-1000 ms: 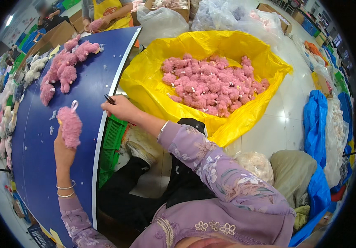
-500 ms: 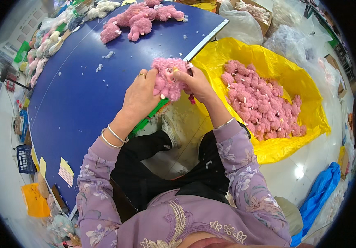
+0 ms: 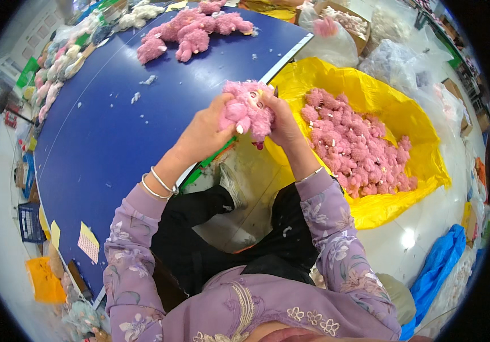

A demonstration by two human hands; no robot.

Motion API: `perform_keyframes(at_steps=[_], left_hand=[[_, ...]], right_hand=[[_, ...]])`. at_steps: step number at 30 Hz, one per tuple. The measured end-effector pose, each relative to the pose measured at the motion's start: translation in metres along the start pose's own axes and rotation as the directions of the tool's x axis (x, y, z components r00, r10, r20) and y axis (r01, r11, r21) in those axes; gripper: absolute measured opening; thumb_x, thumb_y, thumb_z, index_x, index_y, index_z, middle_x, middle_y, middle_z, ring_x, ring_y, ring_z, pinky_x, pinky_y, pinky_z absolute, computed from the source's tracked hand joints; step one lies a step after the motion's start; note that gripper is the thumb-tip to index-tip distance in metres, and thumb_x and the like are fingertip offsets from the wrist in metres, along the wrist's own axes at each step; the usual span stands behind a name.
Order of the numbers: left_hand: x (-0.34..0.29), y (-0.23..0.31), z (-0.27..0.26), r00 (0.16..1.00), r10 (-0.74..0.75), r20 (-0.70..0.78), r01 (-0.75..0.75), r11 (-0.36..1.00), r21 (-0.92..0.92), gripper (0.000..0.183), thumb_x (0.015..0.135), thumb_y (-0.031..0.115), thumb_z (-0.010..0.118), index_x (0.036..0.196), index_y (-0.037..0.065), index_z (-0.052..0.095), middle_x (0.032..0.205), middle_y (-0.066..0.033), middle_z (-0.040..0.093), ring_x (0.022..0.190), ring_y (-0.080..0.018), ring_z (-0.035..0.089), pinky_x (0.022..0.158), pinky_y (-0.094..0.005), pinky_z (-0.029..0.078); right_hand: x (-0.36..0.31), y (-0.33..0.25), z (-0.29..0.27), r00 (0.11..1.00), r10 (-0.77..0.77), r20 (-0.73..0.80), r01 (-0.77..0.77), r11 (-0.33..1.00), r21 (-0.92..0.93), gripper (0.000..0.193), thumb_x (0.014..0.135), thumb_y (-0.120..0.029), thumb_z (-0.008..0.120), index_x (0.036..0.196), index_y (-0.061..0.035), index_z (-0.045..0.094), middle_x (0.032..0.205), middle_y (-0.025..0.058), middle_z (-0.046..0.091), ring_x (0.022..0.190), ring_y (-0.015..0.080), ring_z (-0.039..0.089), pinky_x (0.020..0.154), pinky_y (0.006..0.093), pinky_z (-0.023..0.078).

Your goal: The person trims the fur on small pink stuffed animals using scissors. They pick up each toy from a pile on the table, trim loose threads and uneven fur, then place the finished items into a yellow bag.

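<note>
Pink plush toy (image 3: 239,110) has shifted slightly right; we pinch it between left hand (image 3: 204,132) and right hand (image 3: 282,118), near the blue table (image 3: 102,131). Loosened grip could drop it floorward.

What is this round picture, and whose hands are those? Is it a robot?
No robot here! A person wears a wide camera on their head, looking down, which makes straight edges look bent. The fingers of the bare left hand and right hand hold a fluffy pink toy between them. On the blue table lie more pink toys and little bits of pale fluff. To the right, a big yellow plastic bag holds a heap of pink toys.
</note>
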State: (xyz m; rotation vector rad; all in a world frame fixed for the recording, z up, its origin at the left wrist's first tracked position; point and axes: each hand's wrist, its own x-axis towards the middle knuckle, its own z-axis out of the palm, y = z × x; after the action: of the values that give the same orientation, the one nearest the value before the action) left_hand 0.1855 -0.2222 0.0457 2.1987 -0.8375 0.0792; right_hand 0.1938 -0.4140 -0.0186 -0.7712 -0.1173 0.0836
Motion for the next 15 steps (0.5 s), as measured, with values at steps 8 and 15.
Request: perform_keyframes(at_steps=[8, 15], left_hand=[[0.121, 0.040, 0.015, 0.963, 0.159, 0.220, -0.053, 0.905, -0.422, 0.088, 0.081, 0.006, 0.065, 0.151, 0.007, 0.013, 0.143, -0.0182, 0.036, 0.124, -0.0274, 0.045, 0.095, -0.0364, 0.045], [0.238, -0.197, -0.017, 0.951, 0.157, -0.265, 0.005, 0.852, 0.523, 0.070, 0.085, 0.025, 0.063, 0.141, -0.004, 0.031, 0.144, -0.0245, 0.037, 0.135, -0.0364, 0.034, 0.112, -0.0398, 0.026]], right_hand=[[0.030, 0.039, -0.040, 0.959, 0.028, -0.283, -0.113, 0.950, -0.290, 0.029, 0.092, -0.038, 0.051, 0.099, -0.0100, 0.055, 0.079, 0.0079, 0.068, 0.038, 0.0070, 0.034, 0.034, 0.0232, 0.026], [0.018, 0.053, -0.027, 0.939, -0.324, -0.117, 0.145, 0.679, -0.719, 0.024, 0.084, -0.020, 0.061, 0.085, 0.0035, 0.057, 0.072, 0.0121, 0.064, 0.069, 0.0187, 0.063, 0.065, 0.0339, 0.049]])
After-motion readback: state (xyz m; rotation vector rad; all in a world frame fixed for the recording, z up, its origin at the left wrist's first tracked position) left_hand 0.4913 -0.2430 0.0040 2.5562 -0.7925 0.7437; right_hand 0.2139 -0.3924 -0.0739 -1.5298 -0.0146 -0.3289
